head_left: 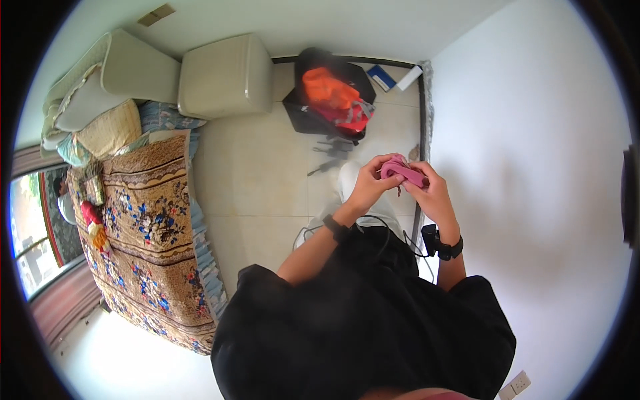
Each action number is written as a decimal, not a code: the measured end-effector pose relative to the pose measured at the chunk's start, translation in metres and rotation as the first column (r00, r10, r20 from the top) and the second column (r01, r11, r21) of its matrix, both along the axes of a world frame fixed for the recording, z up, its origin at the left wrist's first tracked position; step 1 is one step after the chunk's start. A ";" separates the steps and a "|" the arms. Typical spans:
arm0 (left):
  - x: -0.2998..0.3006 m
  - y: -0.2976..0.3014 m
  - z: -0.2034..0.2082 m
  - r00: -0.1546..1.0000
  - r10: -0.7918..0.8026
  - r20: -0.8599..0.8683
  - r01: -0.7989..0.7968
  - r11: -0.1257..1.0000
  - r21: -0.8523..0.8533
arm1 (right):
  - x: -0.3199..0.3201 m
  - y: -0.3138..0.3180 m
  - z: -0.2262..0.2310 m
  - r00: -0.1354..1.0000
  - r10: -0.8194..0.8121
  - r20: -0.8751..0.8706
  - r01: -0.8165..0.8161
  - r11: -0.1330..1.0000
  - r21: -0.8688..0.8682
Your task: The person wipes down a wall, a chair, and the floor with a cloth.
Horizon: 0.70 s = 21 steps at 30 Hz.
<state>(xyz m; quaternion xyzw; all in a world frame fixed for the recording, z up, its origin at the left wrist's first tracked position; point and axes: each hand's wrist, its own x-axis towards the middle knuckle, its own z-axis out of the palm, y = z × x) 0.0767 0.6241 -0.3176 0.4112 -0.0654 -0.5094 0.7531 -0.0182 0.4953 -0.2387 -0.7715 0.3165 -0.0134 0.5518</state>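
Observation:
Both hands are raised in front of my body and close round a small pink bundle [404, 173], which looks like soft folded fabric or yarn work. My left hand [371, 185] grips its left side, thumb on the near edge and fingers on top. On the other side my right hand [433, 195] pinches its right end between thumb and fingers. A small brown bit hangs below the bundle, too small to make out. Dark bands with small devices sit on both wrists, and a thin black cable [383, 223] loops near the forearms.
A black hexagonal stand or mat [293, 110] holds an orange and red bag [331, 90] ahead on the tiled floor. Beyond it lie a blue box [381, 78] and a white box [410, 78]. Left are a bed with a patterned cover [143, 233] and a beige cabinet [227, 77]; right, a white wall [533, 167].

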 end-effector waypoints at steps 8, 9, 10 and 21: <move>0.101 0.075 -0.029 0.977 0.137 0.163 -0.159 0.979 0.126 | 0.147 0.039 -0.051 0.953 0.295 0.065 -0.298 0.954 0.045; 0.121 0.085 -0.034 0.978 0.122 0.167 -0.145 0.981 0.132 | 0.167 0.045 -0.064 0.945 0.317 0.074 -0.320 0.947 0.032; 0.137 0.095 -0.044 0.978 0.112 0.176 -0.139 0.979 0.147 | 0.186 0.050 -0.077 0.959 0.276 0.066 -0.282 0.952 0.117; 0.304 0.208 -0.201 0.904 0.115 0.412 -0.324 0.812 0.485 | 0.385 0.172 -0.255 0.928 0.367 0.073 -0.358 0.927 -0.108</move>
